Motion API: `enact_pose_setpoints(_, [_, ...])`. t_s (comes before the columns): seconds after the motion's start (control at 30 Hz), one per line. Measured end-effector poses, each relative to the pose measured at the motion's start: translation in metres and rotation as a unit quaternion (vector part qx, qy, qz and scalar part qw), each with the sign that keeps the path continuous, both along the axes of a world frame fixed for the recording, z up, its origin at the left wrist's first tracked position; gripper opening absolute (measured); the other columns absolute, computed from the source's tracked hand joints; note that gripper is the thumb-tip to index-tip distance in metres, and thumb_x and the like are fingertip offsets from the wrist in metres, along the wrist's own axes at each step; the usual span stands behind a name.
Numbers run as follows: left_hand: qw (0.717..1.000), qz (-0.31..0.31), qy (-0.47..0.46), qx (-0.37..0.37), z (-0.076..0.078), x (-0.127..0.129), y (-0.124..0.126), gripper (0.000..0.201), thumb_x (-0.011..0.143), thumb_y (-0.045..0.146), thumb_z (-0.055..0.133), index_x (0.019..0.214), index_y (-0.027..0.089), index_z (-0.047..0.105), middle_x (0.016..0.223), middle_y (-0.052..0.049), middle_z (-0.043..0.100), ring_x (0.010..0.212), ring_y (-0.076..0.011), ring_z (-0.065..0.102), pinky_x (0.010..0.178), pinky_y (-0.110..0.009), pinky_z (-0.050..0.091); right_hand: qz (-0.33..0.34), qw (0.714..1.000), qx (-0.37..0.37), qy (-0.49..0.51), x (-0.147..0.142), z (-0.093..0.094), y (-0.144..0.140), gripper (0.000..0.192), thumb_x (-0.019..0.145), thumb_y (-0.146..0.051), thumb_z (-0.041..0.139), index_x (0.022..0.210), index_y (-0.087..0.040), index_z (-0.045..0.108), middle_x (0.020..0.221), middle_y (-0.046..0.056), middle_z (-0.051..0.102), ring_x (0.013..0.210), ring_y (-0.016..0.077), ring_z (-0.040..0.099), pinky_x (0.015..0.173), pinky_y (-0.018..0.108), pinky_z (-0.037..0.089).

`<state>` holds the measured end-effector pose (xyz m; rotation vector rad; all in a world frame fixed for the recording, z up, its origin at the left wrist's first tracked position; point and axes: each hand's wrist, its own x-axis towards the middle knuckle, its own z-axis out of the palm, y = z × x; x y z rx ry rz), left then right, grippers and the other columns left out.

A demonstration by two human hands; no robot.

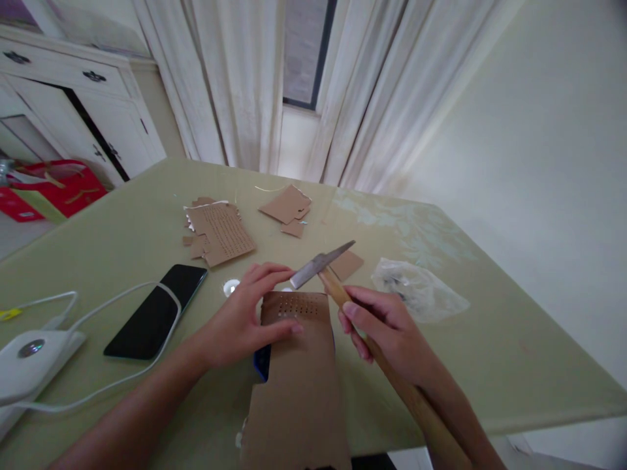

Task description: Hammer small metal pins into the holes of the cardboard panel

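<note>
Near the table's near edge, the right hand grips a hammer by its wooden handle over a perforated cardboard piece. The left hand spreads loosely, thumb pinning the cardboard; its fingers sit close to the steel, so they deserve clearance.

No legible text, brand or number anywhere in view. Red bag, far left: gold marking on its side, too small to read. Pale label low on same bag: also too small. White device, near left: round dark disc on top, any lettering unreadable.
</note>
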<state>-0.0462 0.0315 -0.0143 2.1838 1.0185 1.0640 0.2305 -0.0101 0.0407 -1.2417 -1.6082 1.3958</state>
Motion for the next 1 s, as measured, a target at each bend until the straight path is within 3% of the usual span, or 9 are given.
enact_pose_setpoints(0.1, [0.996, 0.090, -0.019, -0.006, 0.000, -0.011, 0.010, 0.050, 0.099, 0.053, 0.072, 0.143, 0.030, 0.068, 0.136, -0.008, 0.071, 0.118, -0.0274, 0.065, 0.098, -0.040, 0.056, -0.091, 0.985, -0.014, 0.149, 0.004, -0.035, 0.021, 0.035, 0.097, -0.051, 0.073, 0.105, -0.017, 0.073, 0.074, -0.002, 0.061, 0.040, 0.0069, 0.048, 0.037, 0.021, 0.036])
enact_pose_setpoints(0.23, [0.959, 0.269, 0.092, -0.005, -0.007, -0.035, 0.031, 0.035, 0.100, 0.051, 0.059, 0.112, 0.023, 0.077, 0.106, -0.009, 0.077, 0.092, -0.0277, 0.065, 0.090, -0.042, 0.055, -0.199, 0.963, -0.038, 0.177, 0.009, -0.066, 0.037, 0.038, 0.089, -0.052, 0.080, 0.101, -0.017, 0.076, 0.075, -0.002, 0.062, 0.042, 0.0072, 0.052, 0.037, 0.020, 0.037])
enact_pose_setpoints(0.4, [0.933, 0.234, 0.248, -0.113, -0.030, -0.059, 0.045, 0.038, 0.092, 0.054, 0.055, 0.103, 0.023, 0.074, 0.098, -0.011, 0.077, 0.091, -0.0339, 0.071, 0.091, -0.050, 0.055, -0.217, 0.958, -0.075, 0.170, 0.016, -0.074, 0.046, 0.041, 0.082, -0.055, 0.083, 0.078, -0.017, 0.069, 0.074, -0.001, 0.062, 0.044, 0.0080, 0.053, 0.038, 0.021, 0.040])
enact_pose_setpoints(0.53, [0.919, 0.217, 0.307, -0.114, -0.045, -0.058, 0.044, 0.032, 0.093, 0.049, 0.049, 0.092, 0.023, 0.068, 0.098, -0.015, 0.074, 0.097, -0.0376, 0.071, 0.093, -0.052, 0.054, -0.203, 0.956, -0.104, 0.187, 0.015, -0.070, 0.044, 0.037, 0.083, -0.053, 0.082, 0.092, -0.018, 0.075, 0.077, -0.002, 0.063, 0.044, 0.0079, 0.052, 0.038, 0.022, 0.039])
enact_pose_setpoints(0.63, [0.912, 0.224, 0.332, -0.083, -0.042, -0.053, 0.043, 0.025, 0.095, 0.039, 0.043, 0.089, 0.023, 0.062, 0.097, -0.016, 0.071, 0.098, -0.0379, 0.070, 0.094, -0.053, 0.054, -0.177, 0.958, -0.109, 0.195, 0.012, -0.068, 0.040, 0.038, 0.086, -0.053, 0.080, 0.098, -0.018, 0.076, 0.078, -0.002, 0.063, 0.044, 0.0076, 0.051, 0.038, 0.022, 0.038])
enact_pose_setpoints(0.73, [0.917, 0.273, 0.277, -0.090, -0.027, -0.046, 0.039, 0.023, 0.099, 0.039, 0.046, 0.097, 0.023, 0.062, 0.096, -0.012, 0.073, 0.095, -0.0342, 0.070, 0.090, -0.050, 0.056, -0.160, 0.964, -0.102, 0.185, 0.010, -0.068, 0.036, 0.034, 0.090, -0.051, 0.077, 0.092, -0.017, 0.075, 0.077, -0.002, 0.062, 0.046, 0.0076, 0.052, 0.039, 0.022, 0.039])
enact_pose_setpoints(0.8, [0.944, 0.276, 0.162, -0.076, -0.016, -0.039, 0.032, 0.026, 0.101, 0.044, 0.054, 0.112, 0.024, 0.066, 0.103, -0.007, 0.075, 0.094, -0.0286, 0.071, 0.088, -0.044, 0.057, -0.150, 0.967, -0.101, 0.180, 0.009, -0.068, 0.035, 0.033, 0.092, -0.049, 0.075, 0.084, -0.017, 0.071, 0.077, -0.001, 0.062, 0.046, 0.0074, 0.053, 0.039, 0.022, 0.040])
enact_pose_setpoints(0.87, [0.972, 0.229, 0.042, -0.042, -0.006, -0.030, 0.021, 0.025, 0.104, 0.043, 0.062, 0.120, 0.027, 0.071, 0.109, -0.004, 0.077, 0.094, -0.0237, 0.072, 0.088, -0.038, 0.057, -0.142, 0.968, -0.101, 0.181, 0.007, -0.069, 0.034, 0.034, 0.092, -0.049, 0.074, 0.080, -0.018, 0.068, 0.078, -0.001, 0.061, 0.046, 0.0073, 0.053, 0.039, 0.022, 0.040])
enact_pose_setpoints(1.0, [0.991, 0.097, -0.087, -0.020, 0.003, -0.009, -0.004, 0.008, 0.105, 0.025, 0.067, 0.107, 0.028, 0.074, 0.101, 0.000, 0.079, 0.099, -0.0199, 0.073, 0.095, -0.036, 0.058, -0.124, 0.975, -0.092, 0.159, 0.000, -0.075, 0.032, 0.032, 0.095, -0.048, 0.072, 0.084, -0.019, 0.067, 0.078, -0.001, 0.062, 0.049, 0.0087, 0.055, 0.040, 0.022, 0.043])
